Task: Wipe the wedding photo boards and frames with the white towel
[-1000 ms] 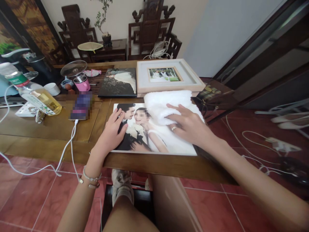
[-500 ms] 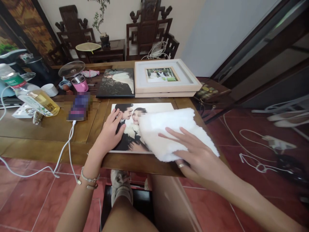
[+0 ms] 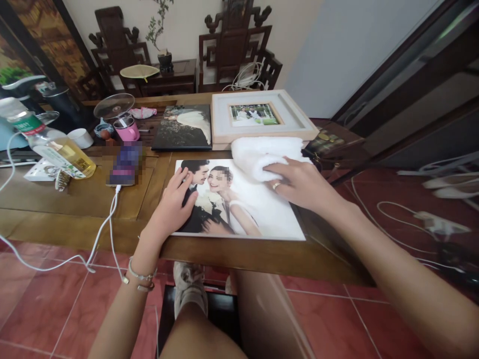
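Observation:
A wedding photo panel (image 3: 247,219) lies flat near the front edge of the wooden table. My left hand (image 3: 174,202) rests on its left edge, fingers stretched out and lying flat. At the panel's upper right, my right hand (image 3: 299,182) has its fingers closed on a bunched white towel (image 3: 267,149). The towel covers the panel's far right corner and reaches the front of the framed picture behind it. Part of my right fingers is hidden in the cloth.
Behind the panel are a dark photo panel (image 3: 183,128) and a light wooden picture frame (image 3: 220,117). To the left stand a pink mug (image 3: 129,130), a tilted bottle of yellow drink (image 3: 71,152) and a phone (image 3: 126,164) on a white cable (image 3: 103,224).
My right hand has moved away from me, taking the towel to the panel's far right and bunching it. More of the photo is uncovered. My left hand stays on the left edge.

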`<state>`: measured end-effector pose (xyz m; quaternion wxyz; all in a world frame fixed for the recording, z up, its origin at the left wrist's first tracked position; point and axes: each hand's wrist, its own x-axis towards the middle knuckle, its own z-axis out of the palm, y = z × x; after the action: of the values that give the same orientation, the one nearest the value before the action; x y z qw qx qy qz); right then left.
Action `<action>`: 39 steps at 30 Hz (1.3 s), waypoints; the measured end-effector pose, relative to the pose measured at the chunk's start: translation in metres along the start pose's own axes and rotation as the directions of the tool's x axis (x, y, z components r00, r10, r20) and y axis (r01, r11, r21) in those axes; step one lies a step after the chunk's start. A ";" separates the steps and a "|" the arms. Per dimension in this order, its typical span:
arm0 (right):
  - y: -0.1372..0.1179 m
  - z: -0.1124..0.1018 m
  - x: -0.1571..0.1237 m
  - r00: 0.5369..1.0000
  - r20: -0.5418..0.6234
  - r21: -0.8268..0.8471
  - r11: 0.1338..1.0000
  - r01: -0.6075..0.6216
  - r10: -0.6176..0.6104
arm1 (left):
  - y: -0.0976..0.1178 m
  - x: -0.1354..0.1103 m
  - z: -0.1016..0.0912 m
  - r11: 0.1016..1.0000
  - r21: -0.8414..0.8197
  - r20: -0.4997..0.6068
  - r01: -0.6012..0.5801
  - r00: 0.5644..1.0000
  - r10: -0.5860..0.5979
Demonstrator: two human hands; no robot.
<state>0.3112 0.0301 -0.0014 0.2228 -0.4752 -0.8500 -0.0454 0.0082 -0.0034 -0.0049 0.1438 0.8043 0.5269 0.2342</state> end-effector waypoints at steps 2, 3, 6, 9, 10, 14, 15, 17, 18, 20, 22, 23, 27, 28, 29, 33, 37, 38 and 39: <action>-0.002 0.001 -0.001 1.000 -0.002 -0.013 1.000 -0.008 0.007 | 0.001 0.001 0.000 1.000 0.001 0.003 0.003 1.000 -0.003; -0.005 0.001 -0.004 1.000 -0.009 -0.018 1.000 0.002 -0.003 | 0.001 0.001 0.000 1.000 0.003 0.007 0.006 1.000 -0.006; -0.023 -0.005 -0.020 0.997 -0.026 -0.024 0.997 0.068 -0.069 | 0.001 0.004 -0.001 1.000 0.011 0.017 0.019 1.000 -0.019; -0.045 -0.017 -0.043 0.990 -0.025 -0.005 0.991 0.137 -0.137 | 0.000 0.009 -0.001 1.000 0.011 0.012 0.015 1.000 -0.015; -0.052 -0.021 -0.050 0.987 -0.019 0.005 0.987 0.162 -0.162 | -0.001 0.011 -0.001 1.000 0.009 0.010 0.011 1.000 -0.011; -0.073 -0.036 -0.069 0.969 0.005 0.051 0.968 0.246 -0.246 | -0.003 0.017 -0.001 1.000 0.005 0.022 0.021 1.000 -0.021; -0.075 -0.038 -0.072 0.966 0.007 0.058 0.965 0.257 -0.258 | -0.003 0.018 -0.001 1.000 0.004 0.026 0.027 0.999 -0.027; -0.076 -0.039 -0.073 0.962 0.011 0.069 0.960 0.272 -0.273 | -0.003 0.018 -0.001 1.000 0.004 0.029 0.030 0.999 -0.030; -0.075 -0.039 -0.072 0.961 0.011 0.073 0.959 0.274 -0.275 | -0.003 0.018 -0.001 1.000 0.005 0.029 0.028 0.999 -0.028; -0.071 -0.035 -0.066 0.965 0.004 0.076 0.963 0.260 -0.261 | -0.002 0.016 -0.002 1.000 0.009 0.029 0.021 0.999 -0.022; -0.063 -0.029 -0.057 0.972 -0.008 0.063 0.970 0.237 -0.237 | -0.002 0.014 -0.002 1.000 0.012 0.026 0.016 1.000 -0.016; -0.059 -0.026 -0.051 0.974 -0.014 0.052 0.973 0.225 -0.225 | -0.001 0.013 -0.002 1.000 0.012 0.024 0.015 1.000 -0.015; -0.043 -0.012 -0.030 0.984 -0.037 0.008 0.984 0.177 -0.177 | 0.000 0.008 -0.001 1.000 0.011 0.018 0.010 1.000 -0.011; -0.039 -0.010 -0.025 0.985 -0.042 0.000 0.986 0.167 -0.167 | 0.001 0.007 0.000 1.000 0.011 0.017 0.010 1.000 -0.010; -0.035 -0.008 -0.021 0.986 -0.044 -0.007 0.987 0.160 -0.160 | 0.001 0.007 0.000 1.000 0.009 0.016 0.009 1.000 -0.009; -0.024 -0.006 -0.007 0.989 -0.017 -0.013 0.990 0.143 -0.144 | 0.003 0.003 0.001 1.000 0.001 0.011 0.024 1.000 -0.024; -0.019 -0.004 0.001 0.995 -0.003 0.008 0.995 0.101 -0.101 | 0.004 0.001 0.001 0.999 0.002 0.018 0.032 0.999 -0.032; -0.019 -0.002 0.001 0.996 -0.010 0.012 0.996 0.092 -0.092 | 0.004 0.001 0.001 1.000 0.002 0.019 0.030 0.999 -0.030; -0.020 -0.001 0.000 0.996 -0.017 0.016 0.996 0.085 -0.085 | 0.003 0.001 0.002 1.000 0.002 0.018 0.027 0.999 -0.027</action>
<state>0.2951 0.0186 0.0021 0.2317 -0.4364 -0.8679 -0.0517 0.0124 -0.0034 -0.0046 0.1508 0.7993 0.5365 0.2246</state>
